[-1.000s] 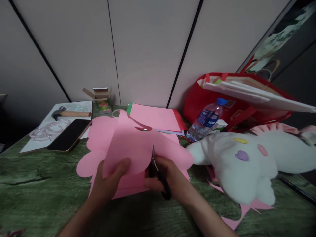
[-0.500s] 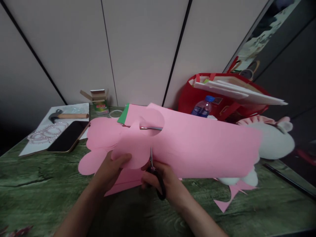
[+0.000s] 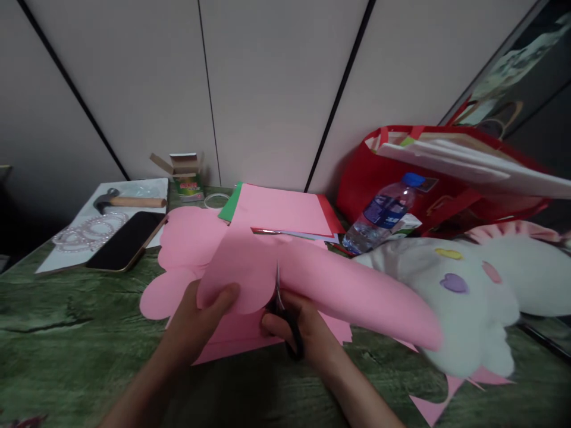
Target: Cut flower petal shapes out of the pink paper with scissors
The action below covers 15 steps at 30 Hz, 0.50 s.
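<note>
My left hand [image 3: 201,324] is closed on a sheet of pink paper [image 3: 250,267], thumb on top near its rounded left edge. In my right hand [image 3: 312,327] is a pair of scissors with black handles [image 3: 294,336]. Their blades point away from me and sit at a cut in the paper, beside a rounded lobe. To the right of the blades the sheet curls downward in a long roll. Under it lie more pink sheets [image 3: 232,337], and cut pink paper with scalloped edges [image 3: 187,238] rests to the left.
At the left are a phone [image 3: 127,241], a hammer [image 3: 134,202], a beaded strand [image 3: 89,232] and a small open box [image 3: 187,178]. A water bottle [image 3: 383,208], a red bag [image 3: 357,172] and a white plush toy [image 3: 428,279] stand right. Pink scraps [image 3: 432,407] lie in front.
The right part of the pink sheet has curled down, uncovering the stacked sheets, bottle and plush toy. Both hands keep their hold, and the view has shifted slightly.
</note>
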### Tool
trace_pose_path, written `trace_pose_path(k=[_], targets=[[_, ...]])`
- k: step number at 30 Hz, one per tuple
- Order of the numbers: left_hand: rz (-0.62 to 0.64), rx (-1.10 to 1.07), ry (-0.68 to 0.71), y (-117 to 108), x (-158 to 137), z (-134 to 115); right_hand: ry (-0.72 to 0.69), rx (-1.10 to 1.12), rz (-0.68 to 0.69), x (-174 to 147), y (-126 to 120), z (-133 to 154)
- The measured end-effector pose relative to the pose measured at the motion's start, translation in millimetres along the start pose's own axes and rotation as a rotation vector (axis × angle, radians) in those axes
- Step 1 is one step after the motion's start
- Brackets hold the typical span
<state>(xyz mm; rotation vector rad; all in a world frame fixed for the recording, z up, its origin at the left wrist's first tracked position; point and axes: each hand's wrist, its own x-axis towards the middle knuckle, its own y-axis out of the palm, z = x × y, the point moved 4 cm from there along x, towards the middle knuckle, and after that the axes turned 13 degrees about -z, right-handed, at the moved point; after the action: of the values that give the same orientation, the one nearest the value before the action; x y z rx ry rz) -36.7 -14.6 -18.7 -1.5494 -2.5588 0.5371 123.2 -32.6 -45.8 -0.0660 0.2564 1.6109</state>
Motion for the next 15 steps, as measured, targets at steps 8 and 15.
trace_pose_path(k=[8, 15], targets=[[-0.176, 0.073, 0.034, -1, -15, -8, 0.021, 0.006, 0.022, -9, -6, 3], [-0.145, 0.048, -0.029, -3, -16, -5, -0.067, 0.011, -0.013, -10, -5, 10]])
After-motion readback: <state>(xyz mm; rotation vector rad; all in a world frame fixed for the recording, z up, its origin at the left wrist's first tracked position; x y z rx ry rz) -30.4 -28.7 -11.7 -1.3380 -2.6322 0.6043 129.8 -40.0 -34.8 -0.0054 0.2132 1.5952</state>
